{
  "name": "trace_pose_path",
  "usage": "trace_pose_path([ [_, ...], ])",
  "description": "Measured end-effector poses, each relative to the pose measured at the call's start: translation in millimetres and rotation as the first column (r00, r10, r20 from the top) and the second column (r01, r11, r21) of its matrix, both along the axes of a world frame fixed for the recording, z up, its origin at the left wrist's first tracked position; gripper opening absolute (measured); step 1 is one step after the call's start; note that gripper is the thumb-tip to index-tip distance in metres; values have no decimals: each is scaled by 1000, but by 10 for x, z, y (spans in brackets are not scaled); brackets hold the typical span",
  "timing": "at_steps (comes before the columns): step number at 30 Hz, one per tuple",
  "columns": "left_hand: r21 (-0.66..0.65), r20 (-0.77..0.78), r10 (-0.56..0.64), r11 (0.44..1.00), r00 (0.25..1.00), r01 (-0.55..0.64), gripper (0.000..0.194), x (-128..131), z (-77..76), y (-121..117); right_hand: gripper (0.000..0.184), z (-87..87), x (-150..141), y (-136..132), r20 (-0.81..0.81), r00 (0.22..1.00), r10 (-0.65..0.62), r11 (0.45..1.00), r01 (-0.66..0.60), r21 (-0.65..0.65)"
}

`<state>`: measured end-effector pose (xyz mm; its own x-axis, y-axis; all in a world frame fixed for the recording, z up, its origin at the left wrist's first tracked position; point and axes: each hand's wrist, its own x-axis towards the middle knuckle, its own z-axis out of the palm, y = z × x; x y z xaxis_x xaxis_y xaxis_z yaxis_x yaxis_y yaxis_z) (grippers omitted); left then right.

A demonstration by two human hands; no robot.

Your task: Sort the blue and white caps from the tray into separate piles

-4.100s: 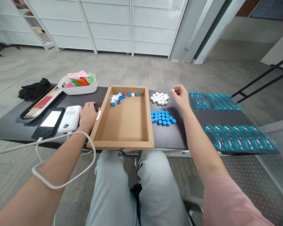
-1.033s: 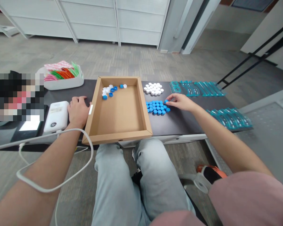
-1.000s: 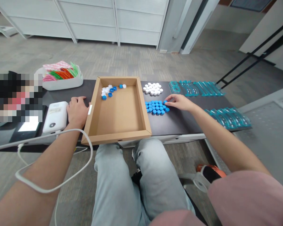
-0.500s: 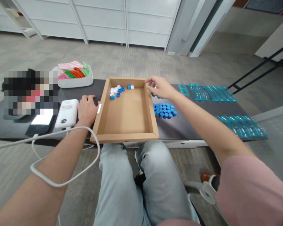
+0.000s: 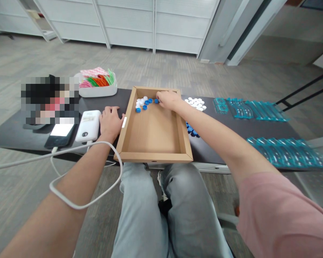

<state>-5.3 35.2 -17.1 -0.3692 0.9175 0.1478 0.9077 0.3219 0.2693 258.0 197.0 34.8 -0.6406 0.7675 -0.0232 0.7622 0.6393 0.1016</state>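
Observation:
A shallow cardboard box stands before me at the table's front edge. Near its far left corner lie several small blue pieces and white pieces. My right hand reaches over the right wall to the far side inside, fingertips pinched together beside a blue piece. What lies between those fingertips is hidden. On the table left of the box, my left hand rests with fingers spread, its thumb against the box's left wall.
Right of the box lie white hexagonal pieces and blue pieces, partly behind my forearm. Farther right are clear teal-edged plastic packs. To the left sit a white power bank, a phone and a bin of colourful strips. A white cable crosses my left forearm.
My right hand has moved from outside the box's right wall to inside, at the far row of pieces. My left hand has stayed by the left wall. The whole view has shifted slightly.

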Motion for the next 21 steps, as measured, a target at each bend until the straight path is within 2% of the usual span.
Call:
trace_pose_path([
  [5, -25, -5, 0, 1000, 1000, 0, 60, 12, 33, -10, 51, -10, -13, -83, -92, 995, -47, 990, 34, -139],
  [9, -26, -18, -8, 1000, 1000, 7, 60, 10, 47, -18, 41, 18, 59, -107, -209, 978, 6, 982, -46, -185],
  [13, -51, -21, -10, 999, 1000, 9, 61, 13, 73, -26, 29, 94, 470, -76, -466, 884, 25, 986, -98, -135],
  [16, -74, -13, -13, 997, 1000, 12, 63, 25, 106, -34, 21, 93, 923, -82, -610, 790, -55, 987, -51, -154],
  [19, -94, -12, -9, 996, 1000, 8, 63, 38, 136, -43, 18, 28, 1193, -148, -669, 730, -138, 977, -10, -212],
  [21, -101, -13, -3, 995, 1000, 1, 62, 45, 150, -48, 20, -2, 1168, -208, -648, 754, -112, 976, -37, -212],
])
